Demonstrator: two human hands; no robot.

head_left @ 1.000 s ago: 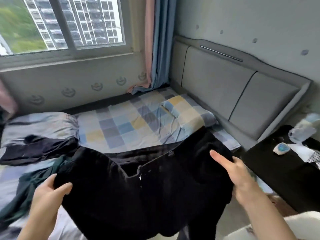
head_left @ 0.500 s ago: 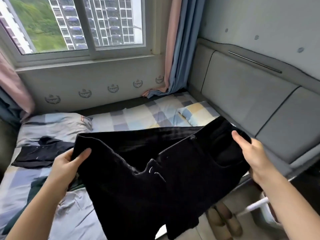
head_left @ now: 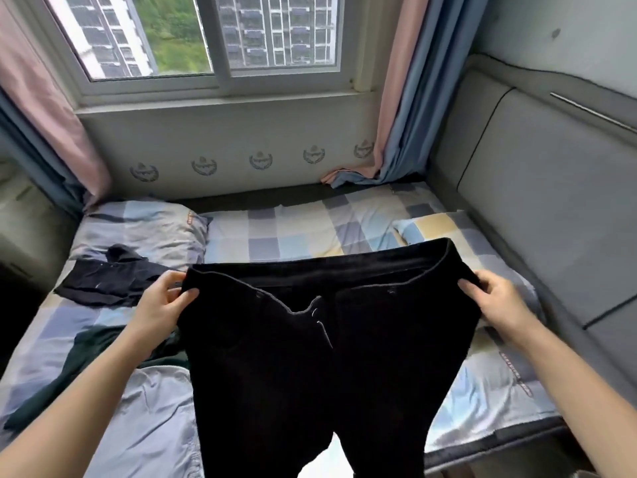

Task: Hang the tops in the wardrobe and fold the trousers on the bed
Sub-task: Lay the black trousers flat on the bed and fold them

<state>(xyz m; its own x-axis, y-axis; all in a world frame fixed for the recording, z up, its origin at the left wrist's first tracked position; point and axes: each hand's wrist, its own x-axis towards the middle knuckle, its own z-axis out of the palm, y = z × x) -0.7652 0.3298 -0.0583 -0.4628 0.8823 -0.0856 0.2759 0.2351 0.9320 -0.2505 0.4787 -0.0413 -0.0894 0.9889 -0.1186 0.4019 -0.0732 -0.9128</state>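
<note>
A pair of black trousers [head_left: 317,357] hangs spread out in front of me above the bed [head_left: 310,229], waistband up and legs dangling toward the floor. My left hand [head_left: 162,305] pinches the left end of the waistband, thumb over the fabric. My right hand [head_left: 496,298] grips the right end of the waistband. On the bed's left lie a dark navy garment [head_left: 110,281], a dark green garment [head_left: 89,357] and a pale blue shirt [head_left: 151,419].
The bed has a checked sheet, a pillow [head_left: 437,225] at the right and a folded quilt [head_left: 144,232] at the left. A grey padded headboard [head_left: 537,208] runs along the right. A window with pink and blue curtains [head_left: 396,98] is behind the bed.
The view has swung left to face the bed squarely. Both hands have raised the trousers and pulled the waistband flat and level between them.
</note>
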